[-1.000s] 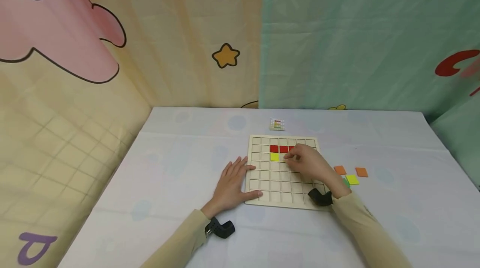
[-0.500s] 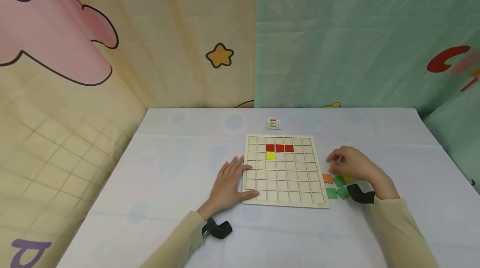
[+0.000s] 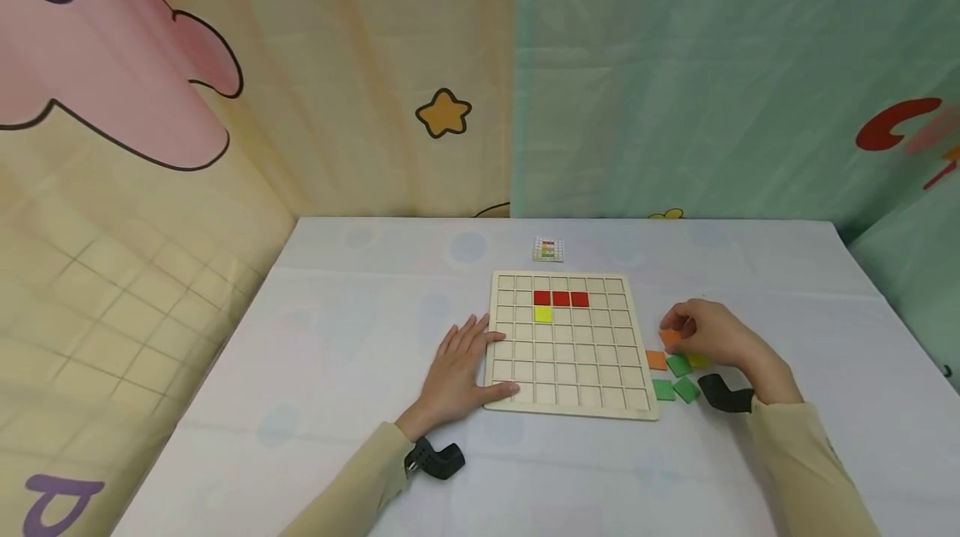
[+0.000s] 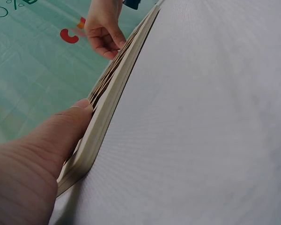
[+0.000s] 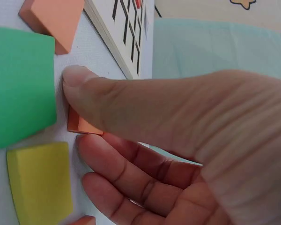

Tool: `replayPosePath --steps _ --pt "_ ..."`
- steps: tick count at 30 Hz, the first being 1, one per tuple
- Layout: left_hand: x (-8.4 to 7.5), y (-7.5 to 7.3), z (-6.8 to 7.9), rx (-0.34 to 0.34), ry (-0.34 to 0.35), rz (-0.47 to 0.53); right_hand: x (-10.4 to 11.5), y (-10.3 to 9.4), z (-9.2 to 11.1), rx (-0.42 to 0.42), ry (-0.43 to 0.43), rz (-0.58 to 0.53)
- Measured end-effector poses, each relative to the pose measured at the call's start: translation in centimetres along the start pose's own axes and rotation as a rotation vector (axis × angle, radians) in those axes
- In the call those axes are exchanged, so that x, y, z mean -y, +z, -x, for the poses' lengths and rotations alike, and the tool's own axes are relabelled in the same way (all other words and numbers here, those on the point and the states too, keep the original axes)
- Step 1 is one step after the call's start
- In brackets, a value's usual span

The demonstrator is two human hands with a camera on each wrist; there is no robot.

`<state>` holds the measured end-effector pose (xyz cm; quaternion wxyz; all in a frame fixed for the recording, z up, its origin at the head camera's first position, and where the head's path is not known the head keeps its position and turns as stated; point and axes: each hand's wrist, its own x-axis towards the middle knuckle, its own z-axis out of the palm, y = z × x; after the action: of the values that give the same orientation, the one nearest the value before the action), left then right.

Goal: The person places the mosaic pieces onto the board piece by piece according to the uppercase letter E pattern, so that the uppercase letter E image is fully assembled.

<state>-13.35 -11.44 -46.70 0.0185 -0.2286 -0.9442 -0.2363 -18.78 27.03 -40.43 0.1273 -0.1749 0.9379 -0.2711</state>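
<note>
The orange tile (image 3: 670,338) is right of the grid board (image 3: 581,353), pinched by the right hand (image 3: 708,333) between thumb and forefinger (whether it touches the bench (image 3: 375,312) I can't tell from here). The left hand (image 3: 457,370) lies with fingers straight and spread over the board's left edge, I judge to keep it from sliding. In the second row of cells I count three red tiles (image 3: 561,298), with one yellow tile (image 3: 543,314) directly below the leftmost. Loose green tiles (image 3: 678,366) lie beside the right hand, probably for short reaches; the printed card (image 3: 548,250) sits beyond the board, likely for glancing at.
</note>
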Motion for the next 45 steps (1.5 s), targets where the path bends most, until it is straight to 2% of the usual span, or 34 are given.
replayPosePath --steps 12,16,20,23,26,33,39,45 --pt "0.1 0.0 -0.2 0.002 0.002 -0.001 0.1 0.7 -0.6 -0.071 0.0 -0.039" --pt "0.0 0.1 -0.2 -0.002 0.008 0.0 0.9 0.9 -0.5 -0.158 -0.027 -0.031" --pt "-0.1 0.2 -0.1 -0.004 0.008 0.001 2.4 1.9 -0.8 -0.235 -0.089 -0.076" --pt "-0.2 0.2 -0.1 -0.004 0.01 0.006 3.9 2.9 -1.3 -0.244 -0.15 -0.126" --pt "-0.2 0.2 -0.1 -0.009 0.015 0.008 5.6 4.1 -2.1 -0.218 -0.191 -0.178" --pt "0.0 0.1 -0.1 -0.007 0.002 -0.002 9.1 6.7 -4.6 -0.142 -0.215 -0.236" --pt "0.1 0.1 0.0 0.003 -0.005 0.002 10.5 8.3 -6.1 -0.18 -0.196 -0.2" --pt "0.0 -0.1 0.0 -0.006 0.0 -0.003 11.0 8.9 -6.3 -0.226 -0.136 -0.101"
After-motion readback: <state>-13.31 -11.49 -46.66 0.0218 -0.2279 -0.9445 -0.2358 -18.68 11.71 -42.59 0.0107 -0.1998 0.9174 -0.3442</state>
